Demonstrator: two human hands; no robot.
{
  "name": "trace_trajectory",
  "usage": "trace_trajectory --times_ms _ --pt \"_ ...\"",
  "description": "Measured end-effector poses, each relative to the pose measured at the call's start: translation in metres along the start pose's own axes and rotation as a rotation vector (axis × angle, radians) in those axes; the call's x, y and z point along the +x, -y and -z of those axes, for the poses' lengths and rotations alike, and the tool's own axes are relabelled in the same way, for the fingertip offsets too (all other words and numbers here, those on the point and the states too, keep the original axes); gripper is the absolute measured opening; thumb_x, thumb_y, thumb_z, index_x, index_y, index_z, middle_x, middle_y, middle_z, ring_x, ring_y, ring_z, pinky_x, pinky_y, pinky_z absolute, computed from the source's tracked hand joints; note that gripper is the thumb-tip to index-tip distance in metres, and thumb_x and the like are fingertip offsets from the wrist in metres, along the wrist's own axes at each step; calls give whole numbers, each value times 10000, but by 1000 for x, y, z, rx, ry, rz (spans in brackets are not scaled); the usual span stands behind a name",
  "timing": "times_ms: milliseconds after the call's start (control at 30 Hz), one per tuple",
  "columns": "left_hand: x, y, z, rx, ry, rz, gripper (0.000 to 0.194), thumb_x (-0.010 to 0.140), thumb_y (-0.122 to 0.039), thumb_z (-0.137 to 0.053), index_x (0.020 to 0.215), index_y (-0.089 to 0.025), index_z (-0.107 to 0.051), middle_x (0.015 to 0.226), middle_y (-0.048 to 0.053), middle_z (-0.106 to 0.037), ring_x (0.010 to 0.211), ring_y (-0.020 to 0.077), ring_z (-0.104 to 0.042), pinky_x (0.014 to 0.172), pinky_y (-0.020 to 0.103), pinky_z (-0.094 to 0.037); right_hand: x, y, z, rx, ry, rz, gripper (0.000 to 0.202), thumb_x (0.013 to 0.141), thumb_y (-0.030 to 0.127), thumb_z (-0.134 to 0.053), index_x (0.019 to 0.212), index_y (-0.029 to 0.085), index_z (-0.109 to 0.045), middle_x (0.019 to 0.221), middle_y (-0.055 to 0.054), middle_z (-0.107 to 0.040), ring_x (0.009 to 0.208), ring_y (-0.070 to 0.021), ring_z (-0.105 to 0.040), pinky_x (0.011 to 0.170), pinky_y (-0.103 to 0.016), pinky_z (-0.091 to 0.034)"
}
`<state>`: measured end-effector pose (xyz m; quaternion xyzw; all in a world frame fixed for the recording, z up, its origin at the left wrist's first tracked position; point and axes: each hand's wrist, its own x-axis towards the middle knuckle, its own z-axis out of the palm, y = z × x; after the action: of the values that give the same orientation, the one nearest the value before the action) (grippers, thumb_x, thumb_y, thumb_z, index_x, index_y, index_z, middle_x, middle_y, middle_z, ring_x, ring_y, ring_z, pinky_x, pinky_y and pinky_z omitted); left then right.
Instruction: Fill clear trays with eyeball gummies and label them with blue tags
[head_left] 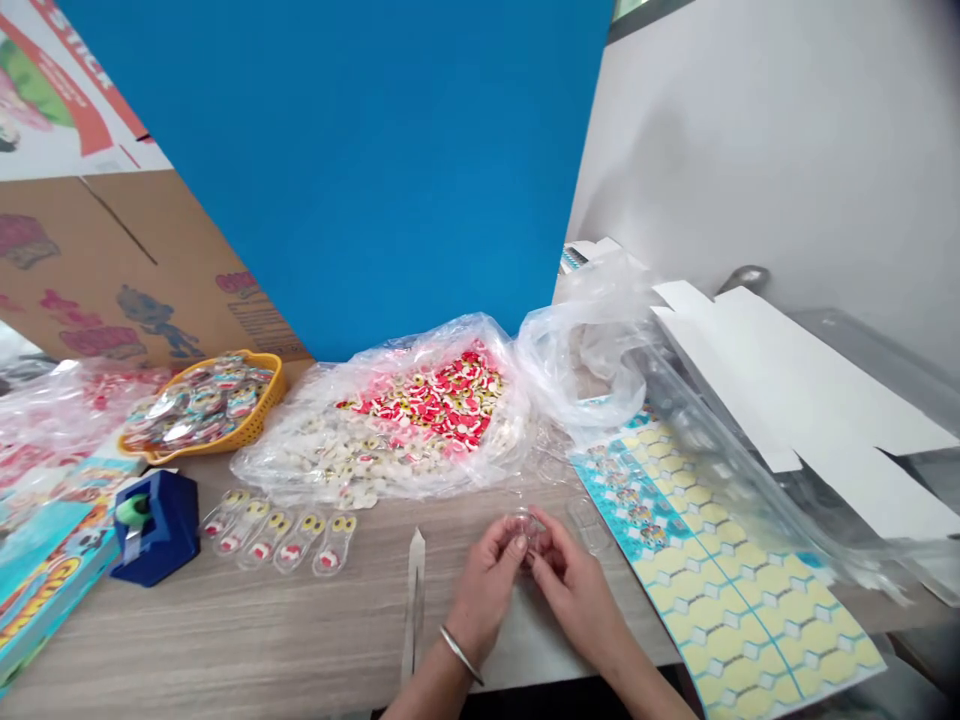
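Observation:
Over the table's front part, my left hand [487, 575] and my right hand [574, 585] meet around a small clear plastic shell [523, 522]. The thumbs and fingers of both hands pinch it; its lower part is hidden by them. To the left lie several similar clear shells [330, 548] in a row, each with yellow-rimmed eye shapes and a red-and-white piece inside. Between that row and my left hand is a long pointed metal tool [415, 590], perhaps tweezers. Other clear empty shells [589, 525] rest just beyond my right hand.
A big open plastic bag [435, 410] spills red, white and yellow pieces. At left stand a yellow basket [259, 420] of wrapped items and a blue tape dispenser [161, 530]. Printed yellow-and-blue sheets [720, 580] lie at right. A blue panel [390, 170] rises behind.

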<state>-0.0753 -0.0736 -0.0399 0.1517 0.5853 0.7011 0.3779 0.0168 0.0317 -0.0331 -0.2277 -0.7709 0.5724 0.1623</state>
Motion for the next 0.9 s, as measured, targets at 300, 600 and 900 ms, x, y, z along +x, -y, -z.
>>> trace_trajectory --times_ms 300,600,900 --pt "74 -68 38 -381 -336 -104 464 759 -417 -719 1128 -193 -551 856 48 -729 740 181 -717 715 312 -552 117 43 17 -390 26 224 254 889 289 -522 1077 204 -670 920 -60 -707 802 -197 -645 750 -318 -495" --pt "90 -46 61 -477 -343 -66 454 757 -423 -739 1130 -226 -572 1021 58 -712 879 215 -719 806 364 -555 243 45 -36 -735 149 336 214 852 117 -545 961 206 -706 983 -48 -701 908 -176 -622 840 -270 -438" --pt "93 -46 63 -605 -382 -78 416 817 -402 -674 1182 -232 -572 1185 84 -682 980 227 -694 880 392 -542 268 32 -62 -701 212 369 132 806 123 -588 863 204 -675 862 -22 -685 828 -174 -604 795 -272 -428"
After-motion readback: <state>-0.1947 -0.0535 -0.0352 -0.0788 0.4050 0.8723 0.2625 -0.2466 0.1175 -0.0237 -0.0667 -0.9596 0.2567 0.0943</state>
